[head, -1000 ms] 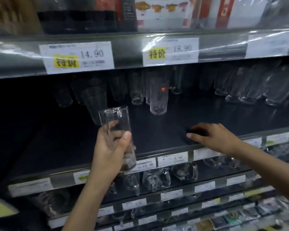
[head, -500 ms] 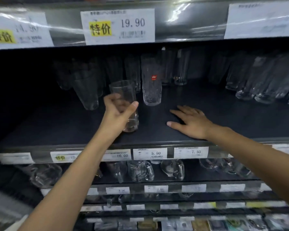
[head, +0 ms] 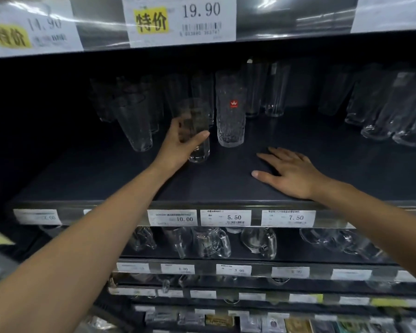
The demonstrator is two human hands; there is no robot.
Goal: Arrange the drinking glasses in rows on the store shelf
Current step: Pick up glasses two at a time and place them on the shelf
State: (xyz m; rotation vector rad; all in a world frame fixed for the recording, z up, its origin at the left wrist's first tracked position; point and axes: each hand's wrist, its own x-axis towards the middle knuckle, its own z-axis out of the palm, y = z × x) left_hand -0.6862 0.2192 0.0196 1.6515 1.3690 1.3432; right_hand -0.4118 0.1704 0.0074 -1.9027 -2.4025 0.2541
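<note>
Dark shelf (head: 202,186) carries tumblers (head: 275,92) along its back, leaving bare room toward the front edge. The left hand (head: 178,146) wraps thumb and fingers round a clear drinking glass (head: 198,116), upright, mouth up, just left of a textured glass (head: 230,121). The right hand (head: 288,174) lies flat on the shelf, fingers slightly spread.

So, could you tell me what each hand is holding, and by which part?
The left hand grips a clear glass around its middle; the right hand holds nothing.
</note>
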